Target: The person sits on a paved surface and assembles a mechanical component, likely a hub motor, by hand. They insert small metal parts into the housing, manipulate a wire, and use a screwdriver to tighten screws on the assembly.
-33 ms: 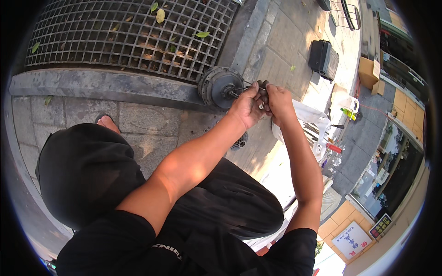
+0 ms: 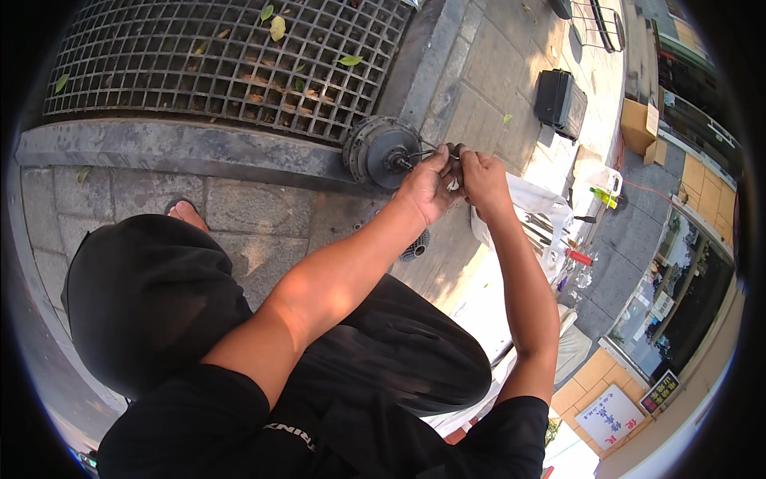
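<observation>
A round grey hub motor [image 2: 371,152] rests against the stone kerb, its axle side turned toward my hands. A dark cable [image 2: 427,150] runs from its axle to my fingers. My left hand [image 2: 429,188] is closed, pinching the cable with darkened, greasy fingertips. Right beside it, my right hand [image 2: 483,177] is closed on the cable's far end, the two hands nearly touching. What the cable end looks like is hidden by the fingers. Below my left wrist, a toothed sprocket cluster [image 2: 416,246] lies on the paving, partly covered by my forearm.
A metal grating [image 2: 215,60] with fallen leaves lies behind the stone kerb [image 2: 183,152]. To the right are a white bag [image 2: 531,199] with tools, a red-handled tool [image 2: 580,257] and a green bottle [image 2: 604,197]. Farther off stand a black case [image 2: 561,104] and a cardboard box [image 2: 638,132].
The fingers of my right hand have shifted slightly at the cable end. The hub motor and my left hand stay where they were.
</observation>
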`<control>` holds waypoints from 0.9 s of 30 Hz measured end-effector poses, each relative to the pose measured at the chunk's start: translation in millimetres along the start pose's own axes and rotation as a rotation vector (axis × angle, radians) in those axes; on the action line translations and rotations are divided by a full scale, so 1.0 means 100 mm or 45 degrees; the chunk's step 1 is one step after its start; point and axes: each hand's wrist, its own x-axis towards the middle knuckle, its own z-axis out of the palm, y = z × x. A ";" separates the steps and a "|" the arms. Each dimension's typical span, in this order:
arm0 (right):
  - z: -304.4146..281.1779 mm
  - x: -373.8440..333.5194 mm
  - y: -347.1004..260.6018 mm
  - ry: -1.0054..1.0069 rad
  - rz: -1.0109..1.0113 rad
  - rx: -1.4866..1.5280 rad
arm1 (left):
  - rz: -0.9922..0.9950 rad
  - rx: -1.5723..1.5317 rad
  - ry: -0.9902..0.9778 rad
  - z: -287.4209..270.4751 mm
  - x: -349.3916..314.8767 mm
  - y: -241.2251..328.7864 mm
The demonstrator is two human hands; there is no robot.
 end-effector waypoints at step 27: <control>-0.11 0.10 -0.08 -0.114 -0.390 -0.429 | 0.027 0.000 0.111 0.04 -0.03 0.02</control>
